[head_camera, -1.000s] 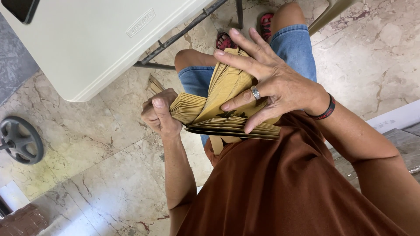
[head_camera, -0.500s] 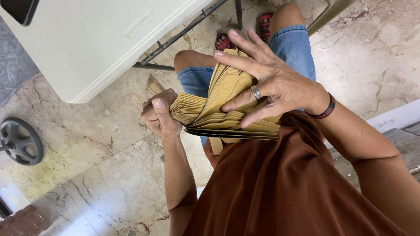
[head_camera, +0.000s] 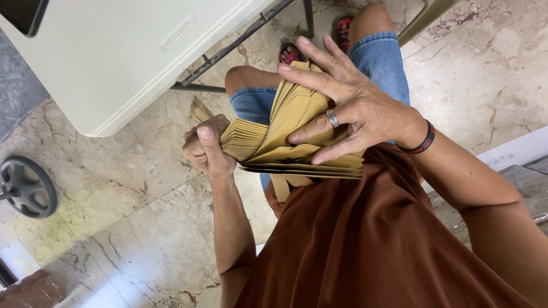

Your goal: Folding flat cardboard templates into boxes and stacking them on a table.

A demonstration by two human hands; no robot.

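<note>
Paper-bag stack fanned crosswise between left hand, right hand

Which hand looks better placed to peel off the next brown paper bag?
Probably the right hand: its fingers spread over the fanned paper bags, while the left hand is clenched around the stack's end.

The left hand is curled into a tight clamp at about nine o'clock, thumb pointing up, forearm dropping toward six. The right hand lies flat with fingers spread toward ten o'clock, wrist bent, forearm running toward four.
</note>
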